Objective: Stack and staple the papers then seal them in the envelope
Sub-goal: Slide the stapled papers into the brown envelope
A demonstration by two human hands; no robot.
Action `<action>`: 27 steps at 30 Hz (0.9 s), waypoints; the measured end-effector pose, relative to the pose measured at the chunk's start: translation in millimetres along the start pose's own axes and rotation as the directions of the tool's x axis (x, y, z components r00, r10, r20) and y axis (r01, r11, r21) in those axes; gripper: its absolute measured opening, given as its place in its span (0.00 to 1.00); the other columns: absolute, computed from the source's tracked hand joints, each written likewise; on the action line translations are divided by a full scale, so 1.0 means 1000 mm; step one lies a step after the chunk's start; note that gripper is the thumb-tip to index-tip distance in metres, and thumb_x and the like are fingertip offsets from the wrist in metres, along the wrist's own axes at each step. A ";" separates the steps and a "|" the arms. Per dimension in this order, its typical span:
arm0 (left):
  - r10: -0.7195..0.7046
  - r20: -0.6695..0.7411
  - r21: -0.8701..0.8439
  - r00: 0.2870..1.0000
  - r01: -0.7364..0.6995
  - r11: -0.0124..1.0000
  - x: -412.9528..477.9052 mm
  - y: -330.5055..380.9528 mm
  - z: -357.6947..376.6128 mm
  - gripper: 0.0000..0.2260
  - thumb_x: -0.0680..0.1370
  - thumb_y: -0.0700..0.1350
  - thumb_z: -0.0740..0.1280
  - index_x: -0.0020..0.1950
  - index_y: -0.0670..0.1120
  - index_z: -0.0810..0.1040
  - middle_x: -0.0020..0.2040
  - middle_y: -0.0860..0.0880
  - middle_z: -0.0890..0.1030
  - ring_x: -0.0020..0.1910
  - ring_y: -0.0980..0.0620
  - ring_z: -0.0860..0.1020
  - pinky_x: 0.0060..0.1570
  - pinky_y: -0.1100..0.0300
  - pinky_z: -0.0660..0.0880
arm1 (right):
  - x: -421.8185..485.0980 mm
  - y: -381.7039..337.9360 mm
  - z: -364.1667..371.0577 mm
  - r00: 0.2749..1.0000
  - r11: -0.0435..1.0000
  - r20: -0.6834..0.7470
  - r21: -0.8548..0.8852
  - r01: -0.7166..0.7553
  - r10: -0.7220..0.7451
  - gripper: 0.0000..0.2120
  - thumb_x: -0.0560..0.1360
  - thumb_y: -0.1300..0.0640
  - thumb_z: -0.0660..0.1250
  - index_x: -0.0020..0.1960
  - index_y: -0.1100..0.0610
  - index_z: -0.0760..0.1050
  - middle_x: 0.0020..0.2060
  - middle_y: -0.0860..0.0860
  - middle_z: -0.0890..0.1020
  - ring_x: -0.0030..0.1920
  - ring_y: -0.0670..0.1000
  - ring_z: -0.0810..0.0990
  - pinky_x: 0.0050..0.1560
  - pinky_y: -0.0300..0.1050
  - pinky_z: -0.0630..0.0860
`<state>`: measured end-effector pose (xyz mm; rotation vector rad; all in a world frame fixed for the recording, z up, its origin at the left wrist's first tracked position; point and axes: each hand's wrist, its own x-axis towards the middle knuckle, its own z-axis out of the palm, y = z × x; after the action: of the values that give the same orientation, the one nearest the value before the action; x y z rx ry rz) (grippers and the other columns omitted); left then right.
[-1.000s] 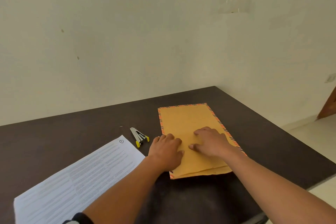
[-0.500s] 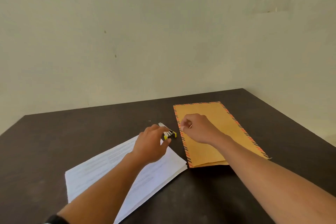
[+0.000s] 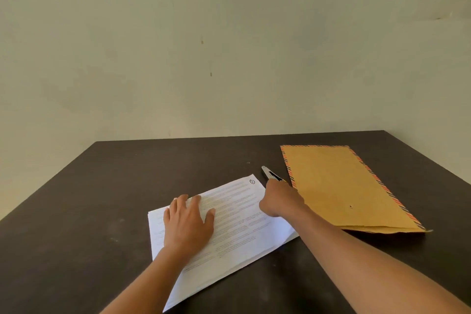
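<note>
Rests L hand (image 3: 188, 222) flat on papers (image 3: 242, 224), palm down, fingers spread, thumb out to the right. Holds R forearm stretched fwd, R hand (image 3: 281, 199) knuckles up, fingers curled at near end of stapler (image 3: 270, 174); fingertips hidden, so unclear if gripping it.

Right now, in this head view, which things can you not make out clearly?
1. Head view: the right hand covers the near end of the stapler; the back of the hand hides whether its fingers grip it.
2. Head view: the print on the papers is too small to read, and the number of sheets cannot be told.
3. Head view: the inside of the envelope is hidden by its own front.
</note>
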<state>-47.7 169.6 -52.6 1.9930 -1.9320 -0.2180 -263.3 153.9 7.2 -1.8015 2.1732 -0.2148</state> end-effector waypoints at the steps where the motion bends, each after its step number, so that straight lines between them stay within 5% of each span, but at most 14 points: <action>1: -0.002 -0.004 -0.001 1.000 0.002 1.000 0.000 0.001 0.001 0.27 0.80 0.63 0.57 0.76 0.52 0.66 0.77 0.47 0.65 0.77 0.45 0.60 0.76 0.45 0.57 | 0.002 0.001 -0.001 1.000 1.000 0.016 0.025 -0.006 0.005 0.05 0.77 0.60 0.65 0.43 0.54 0.70 0.37 0.50 0.75 0.40 0.50 0.78 0.39 0.41 0.75; 3: -0.007 -0.012 0.004 1.000 0.007 1.000 0.000 0.001 0.001 0.27 0.80 0.63 0.57 0.76 0.53 0.65 0.77 0.47 0.65 0.77 0.45 0.60 0.76 0.45 0.57 | 0.005 0.003 -0.005 0.999 0.995 0.048 0.093 -0.021 0.017 0.06 0.77 0.62 0.63 0.42 0.56 0.69 0.35 0.50 0.72 0.37 0.50 0.74 0.34 0.40 0.69; 8: -0.022 -0.018 0.028 1.000 0.022 0.999 0.002 0.001 0.001 0.28 0.80 0.64 0.56 0.77 0.54 0.63 0.78 0.49 0.64 0.77 0.45 0.59 0.76 0.45 0.58 | 0.009 0.014 -0.014 0.993 0.980 0.120 0.194 -0.032 0.009 0.09 0.77 0.66 0.65 0.57 0.62 0.76 0.52 0.55 0.80 0.51 0.53 0.79 0.47 0.44 0.75; 10: -0.028 -0.021 0.033 0.999 0.028 0.999 0.003 0.002 0.000 0.29 0.79 0.65 0.56 0.77 0.54 0.62 0.77 0.50 0.64 0.77 0.46 0.60 0.75 0.45 0.59 | 0.013 0.019 -0.014 0.990 0.964 0.142 0.264 -0.036 -0.002 0.12 0.76 0.66 0.65 0.59 0.64 0.79 0.49 0.55 0.78 0.49 0.52 0.78 0.46 0.43 0.74; 14: -0.029 -0.022 0.047 0.999 0.030 0.998 0.006 0.004 -0.002 0.29 0.79 0.65 0.57 0.77 0.55 0.62 0.76 0.50 0.65 0.75 0.46 0.62 0.74 0.46 0.60 | 0.012 0.019 -0.017 0.989 0.931 0.146 0.365 -0.022 -0.034 0.05 0.77 0.67 0.65 0.49 0.61 0.79 0.46 0.54 0.74 0.46 0.51 0.74 0.45 0.42 0.70; 17: -0.037 0.007 0.061 0.999 0.037 0.997 0.011 0.006 -0.005 0.29 0.78 0.65 0.59 0.76 0.55 0.63 0.74 0.50 0.67 0.74 0.46 0.63 0.73 0.46 0.60 | 0.010 0.019 -0.020 0.989 0.888 0.128 0.459 0.009 -0.076 0.10 0.78 0.68 0.65 0.47 0.54 0.77 0.52 0.52 0.77 0.51 0.50 0.77 0.43 0.39 0.73; 22: 0.045 0.077 0.011 0.996 -0.046 0.999 0.024 0.009 -0.017 0.19 0.75 0.64 0.65 0.61 0.58 0.67 0.66 0.54 0.73 0.66 0.50 0.70 0.71 0.48 0.59 | 0.007 0.017 -0.040 0.972 0.839 0.162 0.541 0.057 -0.170 0.14 0.77 0.69 0.65 0.52 0.52 0.81 0.59 0.49 0.74 0.56 0.52 0.76 0.42 0.40 0.73; 27: 0.160 0.296 -0.065 0.942 -0.147 0.987 0.040 0.025 -0.034 0.11 0.74 0.63 0.70 0.47 0.58 0.76 0.68 0.56 0.74 0.70 0.49 0.69 0.71 0.43 0.62 | 0.004 0.029 -0.071 0.934 0.854 0.301 0.520 0.011 -0.195 0.17 0.77 0.70 0.65 0.54 0.53 0.86 0.62 0.52 0.79 0.59 0.56 0.81 0.57 0.49 0.82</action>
<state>-57.0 134.5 -6.4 1.8571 -2.2365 -0.5442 -314.8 150.3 64.7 -1.5114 1.5824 -0.4238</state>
